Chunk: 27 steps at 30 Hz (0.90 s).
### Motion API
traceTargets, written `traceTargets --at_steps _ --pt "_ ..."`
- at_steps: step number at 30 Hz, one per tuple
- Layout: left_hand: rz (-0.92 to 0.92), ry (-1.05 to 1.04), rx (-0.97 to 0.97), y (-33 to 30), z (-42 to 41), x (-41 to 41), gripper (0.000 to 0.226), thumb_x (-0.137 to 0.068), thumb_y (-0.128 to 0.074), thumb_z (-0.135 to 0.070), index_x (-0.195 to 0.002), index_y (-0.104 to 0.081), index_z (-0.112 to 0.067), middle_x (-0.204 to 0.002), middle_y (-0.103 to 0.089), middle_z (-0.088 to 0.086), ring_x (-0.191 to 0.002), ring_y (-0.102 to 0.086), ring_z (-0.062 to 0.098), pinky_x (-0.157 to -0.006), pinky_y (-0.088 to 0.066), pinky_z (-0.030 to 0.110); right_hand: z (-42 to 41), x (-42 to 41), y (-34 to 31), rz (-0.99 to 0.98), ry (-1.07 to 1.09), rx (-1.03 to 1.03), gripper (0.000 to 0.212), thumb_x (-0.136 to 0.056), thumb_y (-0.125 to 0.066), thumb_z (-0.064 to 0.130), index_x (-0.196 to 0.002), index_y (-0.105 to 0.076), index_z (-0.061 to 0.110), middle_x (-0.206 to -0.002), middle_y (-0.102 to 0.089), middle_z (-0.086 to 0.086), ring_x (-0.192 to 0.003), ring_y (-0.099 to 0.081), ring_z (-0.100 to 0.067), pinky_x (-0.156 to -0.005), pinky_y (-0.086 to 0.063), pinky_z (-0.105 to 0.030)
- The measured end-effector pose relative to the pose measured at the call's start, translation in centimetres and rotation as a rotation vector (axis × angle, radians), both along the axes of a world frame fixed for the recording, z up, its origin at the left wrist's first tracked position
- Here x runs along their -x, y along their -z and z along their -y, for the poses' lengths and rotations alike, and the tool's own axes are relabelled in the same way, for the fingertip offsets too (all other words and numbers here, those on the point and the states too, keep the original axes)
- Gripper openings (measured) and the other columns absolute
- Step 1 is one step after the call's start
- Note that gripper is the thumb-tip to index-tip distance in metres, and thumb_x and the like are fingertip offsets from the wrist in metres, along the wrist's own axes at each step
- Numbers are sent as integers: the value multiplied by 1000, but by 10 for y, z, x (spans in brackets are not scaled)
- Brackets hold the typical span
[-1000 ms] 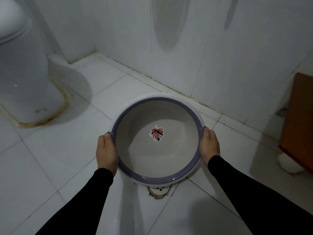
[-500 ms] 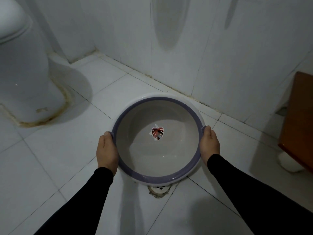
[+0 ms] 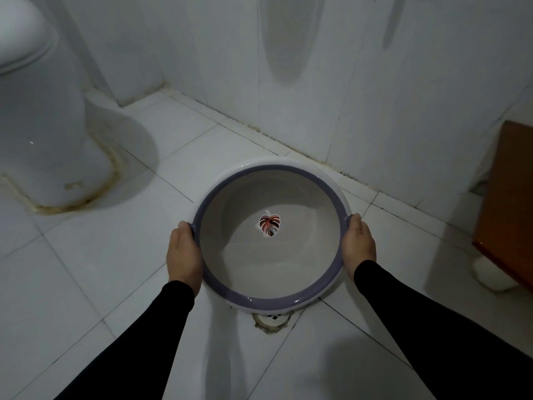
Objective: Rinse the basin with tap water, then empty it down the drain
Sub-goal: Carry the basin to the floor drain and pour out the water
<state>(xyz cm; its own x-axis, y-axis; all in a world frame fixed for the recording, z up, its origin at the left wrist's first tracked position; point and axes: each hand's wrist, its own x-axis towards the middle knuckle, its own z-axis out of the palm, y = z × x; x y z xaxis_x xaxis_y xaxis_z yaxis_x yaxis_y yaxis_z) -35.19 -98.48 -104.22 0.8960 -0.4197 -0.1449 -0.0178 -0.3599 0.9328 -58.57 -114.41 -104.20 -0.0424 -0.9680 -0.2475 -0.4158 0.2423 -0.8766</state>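
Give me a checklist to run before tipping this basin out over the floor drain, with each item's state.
1. Left hand grips the basin rim: ok.
2. Right hand grips the opposite rim: ok.
3. Floor drain in reach of the pour: ok, it peeks out just under the basin's near edge.
4. Drain grate free of blockage: cannot tell, the basin hides most of it.
5. Water in the basin to empty: ok, a shallow layer with faint ripples shows near the leaf sticker.
6. Basin level, not spilling early: ok, it looks roughly level.
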Motion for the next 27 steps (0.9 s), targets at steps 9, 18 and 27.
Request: traceTargets --at_steps 9,18,27 --pt "-6 -4 4 -5 -1 3 35 -98 -26 -27 -67 -38 -19 -74 -45 2 -64 -37 15 -60 -31 35 -1 3 1 -13 -2 -9 32 -100 -22 28 -100 -51 16 -120 -55 -13 -95 -49 -25 -76 -35 -29" --pt "32 12 -35 -5 -2 3 34 -99 -27 -23 -67 -37 -20 -76 -46 0 -64 -38 11 -57 -31 25 -2 5 1 -67 -36 10 29 -100 -20 24 -98 -49 17 -124 -54 -14 -98 -48 -24 -78 -34 -29" --pt "128 60 -100 -2 -4 1 32 -99 -27 -17 -68 -35 -18 -75 -43 2 -64 -37 13 -58 -30 30 -2 4 2 -35 -11 17 30 -100 -22 25 -98 -50 16 -122 -55 -13 -98 -48 -23 -79 -36 -31"
